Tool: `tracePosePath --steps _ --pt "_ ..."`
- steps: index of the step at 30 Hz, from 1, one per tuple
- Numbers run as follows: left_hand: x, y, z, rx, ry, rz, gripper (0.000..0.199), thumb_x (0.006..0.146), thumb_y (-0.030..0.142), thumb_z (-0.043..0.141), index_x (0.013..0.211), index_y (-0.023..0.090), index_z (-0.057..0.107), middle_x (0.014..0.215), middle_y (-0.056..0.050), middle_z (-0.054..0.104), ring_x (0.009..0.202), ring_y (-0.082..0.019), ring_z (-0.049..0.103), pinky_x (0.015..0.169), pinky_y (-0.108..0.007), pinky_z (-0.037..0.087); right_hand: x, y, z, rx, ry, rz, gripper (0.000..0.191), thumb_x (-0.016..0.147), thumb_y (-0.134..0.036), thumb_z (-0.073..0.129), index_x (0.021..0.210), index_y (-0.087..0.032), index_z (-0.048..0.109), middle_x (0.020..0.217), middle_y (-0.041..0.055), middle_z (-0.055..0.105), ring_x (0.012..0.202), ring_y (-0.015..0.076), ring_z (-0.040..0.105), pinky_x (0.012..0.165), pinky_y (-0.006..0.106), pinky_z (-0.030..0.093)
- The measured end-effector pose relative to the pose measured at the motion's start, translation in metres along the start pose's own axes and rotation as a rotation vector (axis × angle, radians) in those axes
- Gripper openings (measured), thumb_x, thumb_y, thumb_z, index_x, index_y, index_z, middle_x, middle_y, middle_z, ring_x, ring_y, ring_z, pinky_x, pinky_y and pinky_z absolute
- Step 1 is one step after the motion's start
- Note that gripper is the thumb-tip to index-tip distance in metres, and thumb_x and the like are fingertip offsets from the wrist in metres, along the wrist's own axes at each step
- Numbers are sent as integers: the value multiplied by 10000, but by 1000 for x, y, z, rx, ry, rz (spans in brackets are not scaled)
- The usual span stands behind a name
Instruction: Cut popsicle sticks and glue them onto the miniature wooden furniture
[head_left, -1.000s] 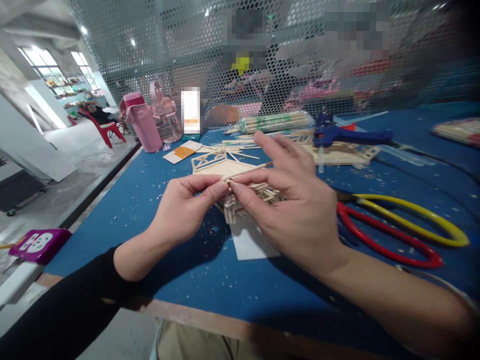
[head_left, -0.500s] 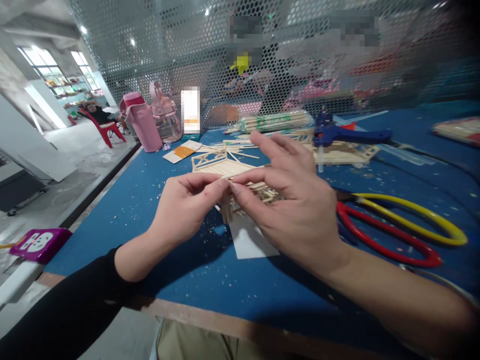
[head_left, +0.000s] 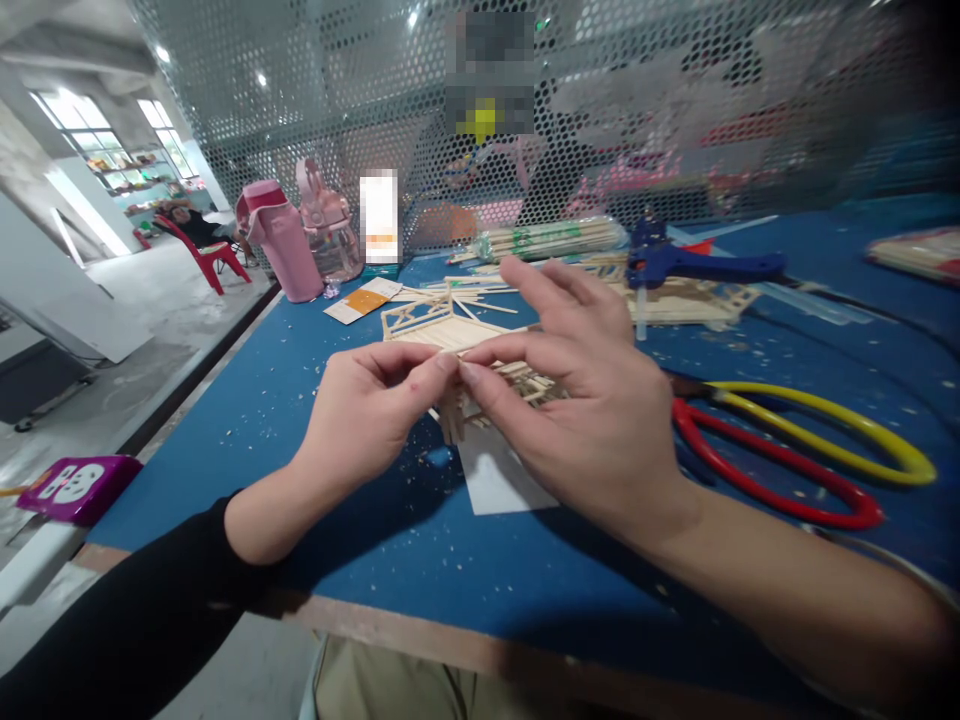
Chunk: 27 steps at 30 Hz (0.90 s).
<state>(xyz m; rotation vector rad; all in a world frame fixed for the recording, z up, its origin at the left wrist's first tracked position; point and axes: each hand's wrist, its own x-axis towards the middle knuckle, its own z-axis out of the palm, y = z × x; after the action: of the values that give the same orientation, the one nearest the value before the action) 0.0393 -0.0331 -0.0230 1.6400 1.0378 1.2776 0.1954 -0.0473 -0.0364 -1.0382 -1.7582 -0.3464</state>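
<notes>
My left hand (head_left: 367, 410) is closed in a pinch, thumb against forefinger. Its tips meet those of my right hand (head_left: 592, 400), which also pinches with thumb and forefinger while its other fingers are raised. What lies between the fingertips is mostly hidden; only a pale sliver shows. Right below and behind them stands a small model of thin wooden sticks (head_left: 450, 333), with a flat stick deck and a lattice railing at its far left. My right hand covers much of it. A white sheet of paper (head_left: 502, 480) lies partly under the model.
Scissors (head_left: 817, 390) with yellow and red handles lie right of my right hand. Behind are a blue glue gun (head_left: 705, 268), another stick piece (head_left: 675, 305), loose sticks (head_left: 487, 303) and bagged sticks (head_left: 555, 238). A pink bottle (head_left: 285, 240) stands far left, before a perforated metal screen (head_left: 330, 90).
Both hands keep nearly the same pinch at the same spot. The view has shifted very slightly.
</notes>
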Motion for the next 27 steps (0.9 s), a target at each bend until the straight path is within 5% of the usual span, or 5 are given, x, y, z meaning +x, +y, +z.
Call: tracePosePath --steps 7,14,22,27 --pt "2 0 0 -19 26 -15 172 730 339 712 690 174 736 691 -22 723 639 -136 609 614 -244 475 6 9 -10 86 48 18 162 813 -183 572 931 -239 668 1299 65 577 1254 300 466 1069 543 340" --pt "0 -2 2 -33 56 7 171 725 348 716 698 181 742 654 -7 707 606 -124 588 605 -243 464 4 12 -4 28 -10 -66 82 802 -296 635 824 -254 702 1316 59 559 1262 318 444 1065 544 331" --pt "-2 -1 3 9 50 20 138 737 308 705 714 180 751 669 -13 716 617 -131 594 598 -237 472 1 8 0 16 -25 -5 90 817 -277 620 789 -285 705 1306 4 566 1268 341 422 1043 569 356" --pt "-4 -1 5 47 73 32 135 744 298 697 721 177 755 664 -15 716 614 -134 594 589 -238 473 0 10 1 29 -37 -15 116 815 -277 612 788 -241 719 1318 52 556 1271 362 406 1040 582 344"
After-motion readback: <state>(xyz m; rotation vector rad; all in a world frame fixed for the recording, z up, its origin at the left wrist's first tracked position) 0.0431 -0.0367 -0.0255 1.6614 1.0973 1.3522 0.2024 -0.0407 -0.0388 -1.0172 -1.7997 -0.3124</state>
